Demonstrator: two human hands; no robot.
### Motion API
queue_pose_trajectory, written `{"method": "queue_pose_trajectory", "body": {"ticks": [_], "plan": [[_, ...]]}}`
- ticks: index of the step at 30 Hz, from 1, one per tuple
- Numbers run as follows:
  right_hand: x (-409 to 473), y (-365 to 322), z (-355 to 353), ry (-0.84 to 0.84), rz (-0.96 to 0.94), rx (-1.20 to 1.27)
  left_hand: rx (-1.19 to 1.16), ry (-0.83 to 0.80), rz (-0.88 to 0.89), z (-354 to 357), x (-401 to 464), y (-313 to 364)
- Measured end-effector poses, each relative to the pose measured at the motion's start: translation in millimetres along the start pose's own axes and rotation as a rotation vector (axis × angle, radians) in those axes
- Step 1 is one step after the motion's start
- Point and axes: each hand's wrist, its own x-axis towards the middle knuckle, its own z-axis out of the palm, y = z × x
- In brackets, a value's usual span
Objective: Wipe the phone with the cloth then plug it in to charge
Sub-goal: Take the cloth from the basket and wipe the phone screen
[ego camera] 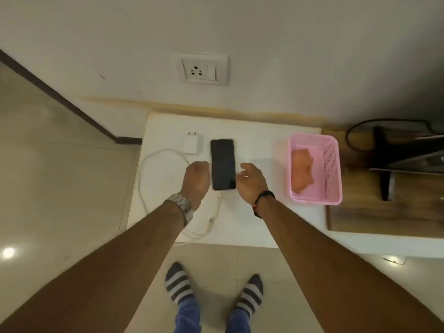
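Phone (223, 164) lies face up, screen dark, mid-table, with both hands flanking it: left hand (197, 179) at its 9 o'clock, curled loosely and holding nothing; right hand (251, 181) at its 3 o'clock, fingers relaxed and apart, empty. The cloth (302, 173) sits inside the pink basket (332, 164), well apart at 3 o'clock. The charger brick (191, 145) rests at the phone's 10 o'clock; its cable (153, 164) loops off the table's left edge, its connector (211, 221) near 6 o'clock. Risk: a wrist snagging that overhanging loop could drag the brick. The wall socket (200, 69) at 12 o'clock is unobstructed, with bare table (262, 212) between phone and basket.
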Motion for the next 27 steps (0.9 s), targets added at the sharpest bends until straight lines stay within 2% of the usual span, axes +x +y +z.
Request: {"method": "queue_pose_trajectory", "body": {"ticks": [3,8,14,17,19,21,23,25,27], "plan": [[18.5,3.3,12.0,0.004,0.046,0.028,0.174,0.038,0.054,8.6,18.5,-6.6],[34.5,8.8,26.9,0.083,0.02,0.038,0.294,0.07,0.088,17.1,35.2,-8.0],[16.6,5.7,24.9,0.06,0.043,0.219,0.215,-0.156,0.043,26.0,37.5,-4.1],[3.2,8.1,7.5,0.065,-0.048,0.261,0.005,-0.279,0.008,19.9,23.4,2.8],[-1.5,17.8,-22.4,0.215,-0.193,0.109,-0.173,-0.394,-0.013,13.3,11.3,7.6],[4.3,37.2,-62.3,0.506,-0.309,-0.029,-0.323,-0.485,-0.034,6.5,-1.1,12.4],[18.7,59.9,-101.8,0.641,-0.228,-0.189,-0.43,-0.526,-0.101,4.3,-9.4,15.6],[36.8,78.0,-125.0,0.488,-0.071,-0.465,-0.511,-0.54,-0.205,6.5,-13.9,17.2],[50.4,88.2,-134.3,0.309,-0.053,-0.72,-0.576,-0.574,-0.229,9.8,-14.3,16.8]]}}
